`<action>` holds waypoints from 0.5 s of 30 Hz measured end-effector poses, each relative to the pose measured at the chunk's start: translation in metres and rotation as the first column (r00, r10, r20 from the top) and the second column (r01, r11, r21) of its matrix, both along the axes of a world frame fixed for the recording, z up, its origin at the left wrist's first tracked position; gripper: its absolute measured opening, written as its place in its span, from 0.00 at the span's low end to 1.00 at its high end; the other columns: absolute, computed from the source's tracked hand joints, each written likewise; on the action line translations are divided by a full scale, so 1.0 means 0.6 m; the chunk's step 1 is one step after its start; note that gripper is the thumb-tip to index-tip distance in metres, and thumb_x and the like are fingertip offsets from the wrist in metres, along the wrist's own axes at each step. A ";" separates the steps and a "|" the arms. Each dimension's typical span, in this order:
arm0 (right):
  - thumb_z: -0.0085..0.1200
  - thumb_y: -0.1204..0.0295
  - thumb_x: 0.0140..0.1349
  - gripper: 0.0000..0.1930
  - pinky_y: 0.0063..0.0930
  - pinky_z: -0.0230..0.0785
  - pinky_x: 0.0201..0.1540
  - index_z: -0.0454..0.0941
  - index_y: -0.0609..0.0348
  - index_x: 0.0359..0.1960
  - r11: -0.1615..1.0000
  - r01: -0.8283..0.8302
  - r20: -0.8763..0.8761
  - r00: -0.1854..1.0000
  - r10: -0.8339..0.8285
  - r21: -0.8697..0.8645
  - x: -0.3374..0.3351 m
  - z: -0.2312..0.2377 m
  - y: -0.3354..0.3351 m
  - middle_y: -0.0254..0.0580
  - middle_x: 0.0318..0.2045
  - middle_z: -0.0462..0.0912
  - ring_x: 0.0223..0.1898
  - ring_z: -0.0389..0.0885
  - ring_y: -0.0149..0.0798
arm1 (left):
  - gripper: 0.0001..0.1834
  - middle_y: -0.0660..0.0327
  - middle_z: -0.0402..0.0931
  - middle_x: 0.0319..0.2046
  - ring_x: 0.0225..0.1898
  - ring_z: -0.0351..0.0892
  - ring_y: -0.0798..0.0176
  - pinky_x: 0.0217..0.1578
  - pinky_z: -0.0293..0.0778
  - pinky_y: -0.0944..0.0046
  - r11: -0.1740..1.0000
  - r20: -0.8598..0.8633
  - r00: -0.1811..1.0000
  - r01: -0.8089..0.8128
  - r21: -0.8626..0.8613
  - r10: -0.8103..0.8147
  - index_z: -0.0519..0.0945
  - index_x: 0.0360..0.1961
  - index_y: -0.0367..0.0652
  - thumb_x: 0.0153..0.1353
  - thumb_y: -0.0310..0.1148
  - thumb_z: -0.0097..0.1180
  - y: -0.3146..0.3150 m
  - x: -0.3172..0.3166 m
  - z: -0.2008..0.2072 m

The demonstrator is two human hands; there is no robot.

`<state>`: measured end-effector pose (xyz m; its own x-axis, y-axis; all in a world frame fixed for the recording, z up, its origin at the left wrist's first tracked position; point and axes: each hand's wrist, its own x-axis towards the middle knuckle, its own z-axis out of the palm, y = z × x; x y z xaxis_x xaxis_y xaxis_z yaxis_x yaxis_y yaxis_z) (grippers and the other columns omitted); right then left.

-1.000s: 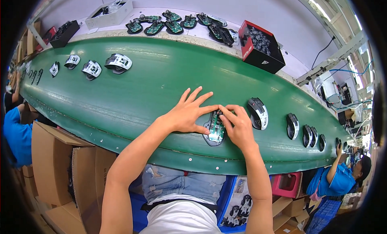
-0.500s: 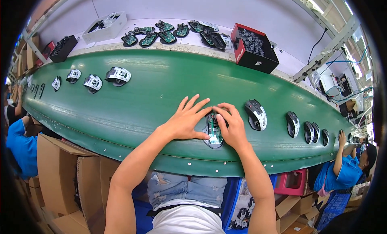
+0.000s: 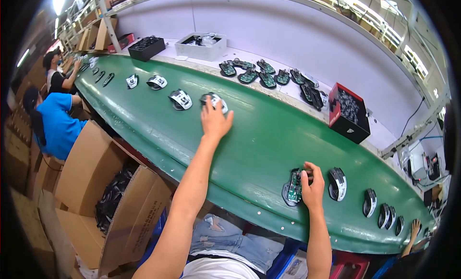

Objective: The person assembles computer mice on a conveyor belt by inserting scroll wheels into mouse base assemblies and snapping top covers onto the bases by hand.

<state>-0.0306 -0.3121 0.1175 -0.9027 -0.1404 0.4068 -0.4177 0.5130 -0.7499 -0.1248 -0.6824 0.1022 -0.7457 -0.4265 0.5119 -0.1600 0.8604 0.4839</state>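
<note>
My left hand (image 3: 216, 123) reaches far over the green belt, its fingers spread on a white-and-black computer mouse shell (image 3: 224, 104) and its thumb apart. The fingers hide part of that shell. To the right, my right hand (image 3: 313, 188) is open with curved fingers, beside a black mouse base with a green circuit board (image 3: 294, 186). Its thumb is at the board's right edge; whether it touches cannot be made out. Just right of this hand lies a black-and-white mouse (image 3: 338, 184). Another white-and-black shell (image 3: 180, 100) sits left of my left hand.
Several mouse bases with boards (image 3: 267, 79) lie on the ledge behind the green belt (image 3: 259, 135), near a red-and-black box of small dark parts (image 3: 349, 113). An open carton (image 3: 129, 221) stands at lower left. Co-workers, one in a blue shirt (image 3: 62, 118), sit along the belt.
My left hand has left the circuit-board base and moved far left onto a mouse shell. My right hand stays beside the base, its fingers lifted more off it. The view has turned left.
</note>
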 end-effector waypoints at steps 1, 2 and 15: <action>0.54 0.75 0.66 0.14 0.28 0.75 0.42 0.76 0.64 0.52 1.000 0.005 0.006 1.000 -0.004 -0.021 0.000 0.000 0.000 0.45 0.45 0.80 0.40 0.81 0.37 | 0.31 0.43 0.62 0.65 0.61 0.65 0.35 0.61 0.61 0.40 0.993 -0.025 0.999 0.036 -0.109 -0.039 0.74 0.58 0.43 0.57 0.48 0.62 0.015 0.006 -0.002; 0.54 0.75 0.66 0.14 0.28 0.75 0.41 0.76 0.65 0.52 0.999 0.034 0.017 0.999 -0.034 -0.036 0.001 0.000 0.008 0.45 0.44 0.81 0.39 0.81 0.36 | 0.27 0.45 0.71 0.58 0.56 0.72 0.40 0.57 0.66 0.43 0.973 -0.041 0.994 0.094 -0.213 -0.105 0.78 0.53 0.42 0.56 0.46 0.62 0.052 0.017 0.009; 0.56 0.72 0.66 0.14 0.27 0.75 0.39 0.77 0.64 0.51 0.987 0.098 0.001 0.995 -0.099 -0.123 -0.026 0.000 -0.010 0.44 0.42 0.83 0.40 0.82 0.36 | 0.47 0.52 0.71 0.62 0.62 0.68 0.44 0.57 0.64 0.40 0.918 0.088 0.937 0.350 -0.189 -0.339 0.65 0.68 0.50 0.51 0.58 0.66 0.081 -0.048 0.003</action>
<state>-0.0464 -0.3180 0.1173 -0.9073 0.0005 0.4205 -0.3741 0.4557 -0.8077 -0.1538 -0.6337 0.1042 -0.8562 -0.0323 0.5157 0.1429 0.9443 0.2963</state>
